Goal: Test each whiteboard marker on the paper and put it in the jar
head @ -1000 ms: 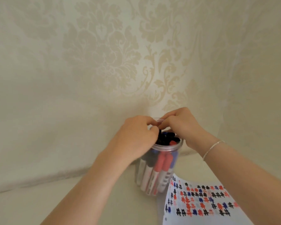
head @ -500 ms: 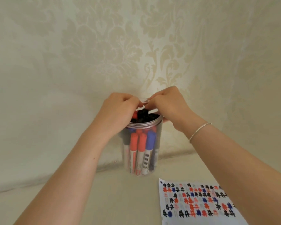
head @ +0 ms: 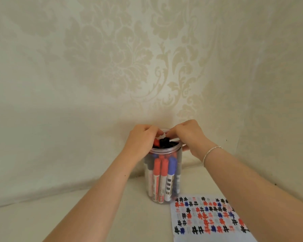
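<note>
A clear plastic jar (head: 164, 193) stands upright on the cream surface, packed with several red, blue and black whiteboard markers (head: 162, 175), caps up. My left hand (head: 141, 142) curls over the jar's near-left rim, its fingertips down among the marker caps and hidden. My right hand (head: 189, 135) reaches over the right rim, fingers inside the mouth and thumb outside against the wall. The test paper (head: 208, 217), covered with red, blue and black hash marks, lies flat to the jar's right front, partly under my right forearm.
A cream damask cloth (head: 112, 75) hangs as a backdrop right behind the jar and runs down onto the surface. Bare cloth lies to the left of the jar and in front of it.
The jar, tilted one second ago, now stands upright. Both hands have stayed at its mouth, fingers shifting among the marker caps. The view has moved slightly.
</note>
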`<state>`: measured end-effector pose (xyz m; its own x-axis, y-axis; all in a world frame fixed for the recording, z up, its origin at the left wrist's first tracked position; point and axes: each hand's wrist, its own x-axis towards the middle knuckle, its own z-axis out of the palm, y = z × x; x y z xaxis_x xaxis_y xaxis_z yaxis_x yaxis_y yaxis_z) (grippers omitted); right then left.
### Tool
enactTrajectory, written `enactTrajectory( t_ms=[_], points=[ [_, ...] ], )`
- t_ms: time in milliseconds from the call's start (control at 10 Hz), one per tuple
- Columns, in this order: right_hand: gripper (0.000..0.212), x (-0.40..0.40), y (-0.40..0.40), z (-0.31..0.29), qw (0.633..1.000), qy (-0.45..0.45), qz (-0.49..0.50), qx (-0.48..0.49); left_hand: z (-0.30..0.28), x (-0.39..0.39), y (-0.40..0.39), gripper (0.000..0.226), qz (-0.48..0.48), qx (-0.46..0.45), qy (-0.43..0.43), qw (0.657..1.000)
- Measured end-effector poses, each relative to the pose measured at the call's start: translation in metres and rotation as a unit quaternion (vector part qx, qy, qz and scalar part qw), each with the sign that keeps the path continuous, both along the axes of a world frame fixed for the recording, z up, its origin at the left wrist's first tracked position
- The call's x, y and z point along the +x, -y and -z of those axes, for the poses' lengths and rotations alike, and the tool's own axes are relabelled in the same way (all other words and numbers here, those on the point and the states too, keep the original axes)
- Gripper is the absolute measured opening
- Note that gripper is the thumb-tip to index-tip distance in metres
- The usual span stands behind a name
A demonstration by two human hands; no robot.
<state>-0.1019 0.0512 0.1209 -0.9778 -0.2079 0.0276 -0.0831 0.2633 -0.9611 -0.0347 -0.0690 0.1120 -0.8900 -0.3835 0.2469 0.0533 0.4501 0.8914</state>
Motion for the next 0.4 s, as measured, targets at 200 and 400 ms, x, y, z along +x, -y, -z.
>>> enactTrajectory(
  t_ms=[200,400],
  points=[
    [0.006,0.003,0.000,0.017,0.969,0.146,-0.027,-0.197,0.011,-0.005,-0.019,0.029,-0.023,0.265,-0.097,0.959],
    [0.010,0.015,0.004,0.030,0.927,0.146,0.016,-0.345,0.022,-0.003,-0.022,0.029,-0.095,0.284,-0.177,0.938]
  ],
)
